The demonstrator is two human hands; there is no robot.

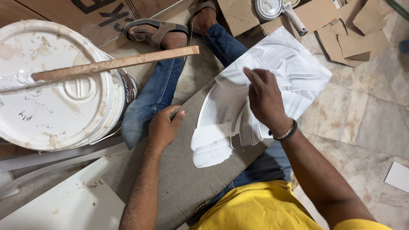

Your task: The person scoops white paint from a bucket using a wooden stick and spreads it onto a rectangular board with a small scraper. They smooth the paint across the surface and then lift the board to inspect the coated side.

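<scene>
A grey cardboard sheet [179, 179] lies across my lap, its far half coated with streaky white paint [281, 72] and a thick wet white patch [211, 147] near the middle. My right hand [264, 96] rests on the painted area with fingers bent, pressing something small that I cannot make out. My left hand [164, 127] grips the sheet's left edge, thumb on top, beside my jeans-clad leg [155, 93].
A large white lidded bucket [55, 89] stands at my left with a paint-tipped wooden stick [119, 63] across its lid. Torn cardboard pieces [349, 30] and a small tin [268, 7] lie at the far right. White boards [64, 200] sit at lower left on the marble floor [366, 119].
</scene>
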